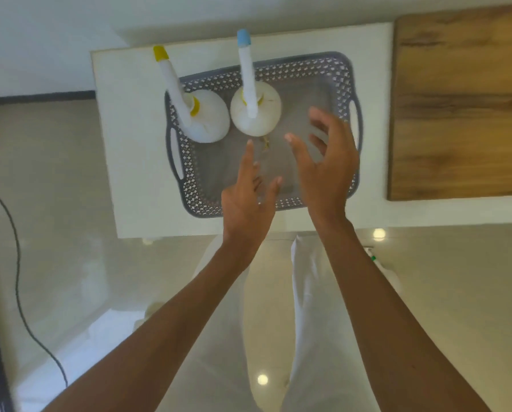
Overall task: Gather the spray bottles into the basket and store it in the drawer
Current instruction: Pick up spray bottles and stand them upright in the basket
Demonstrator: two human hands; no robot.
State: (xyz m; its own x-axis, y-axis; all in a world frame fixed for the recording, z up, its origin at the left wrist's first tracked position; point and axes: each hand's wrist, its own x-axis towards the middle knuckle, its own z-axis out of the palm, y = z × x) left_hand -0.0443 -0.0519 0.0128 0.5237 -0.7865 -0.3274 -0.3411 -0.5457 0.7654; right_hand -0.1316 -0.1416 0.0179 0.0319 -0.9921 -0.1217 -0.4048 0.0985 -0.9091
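A grey perforated basket [342, 69] with side handles sits on a white cabinet top [130, 144]. Two white spray bottles stand upright in its far left part. One has a yellow nozzle tip [210, 117]; the other, to its right, has a blue nozzle tip [259, 114]. My left hand [246, 200] hovers over the basket's near edge, fingers spread, holding nothing. My right hand [326, 165] hovers over the basket's right half, fingers spread and curled, also holding nothing. Neither hand touches a bottle.
A wooden board surface [463, 108] lies to the right of the basket. Pale glossy floor lies below the cabinet edge, with a black cable [18, 278] at the left. My white trousers [278, 322] show between my forearms. No drawer is visible.
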